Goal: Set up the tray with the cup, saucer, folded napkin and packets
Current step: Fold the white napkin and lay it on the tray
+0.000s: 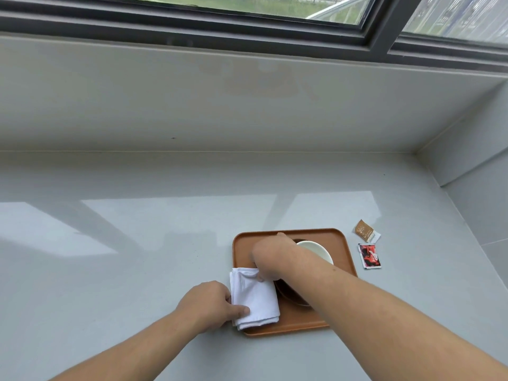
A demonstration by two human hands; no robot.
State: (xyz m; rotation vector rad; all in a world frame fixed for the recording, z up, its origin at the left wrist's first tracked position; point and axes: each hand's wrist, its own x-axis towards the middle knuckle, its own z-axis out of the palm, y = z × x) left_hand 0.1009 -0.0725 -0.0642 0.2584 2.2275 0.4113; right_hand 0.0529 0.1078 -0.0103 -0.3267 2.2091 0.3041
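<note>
An orange-brown tray (339,243) lies on the grey counter. A white cup (319,250) stands on a dark brown saucer (291,296) in the tray, both partly hidden by my right forearm. A folded white napkin (254,296) rests on the tray's left side, overlapping its edge. My left hand (206,303) pinches the napkin's near left corner with thumb on top. My right hand (270,255) reaches across the tray and grips the napkin's far corner. A brown packet (365,233) and a red packet (369,256) lie on the counter just right of the tray.
The grey counter (123,243) stretches wide to the left and in front. A low grey wall (220,105) under a dark-framed window bounds the back. A side wall (478,193) closes the right.
</note>
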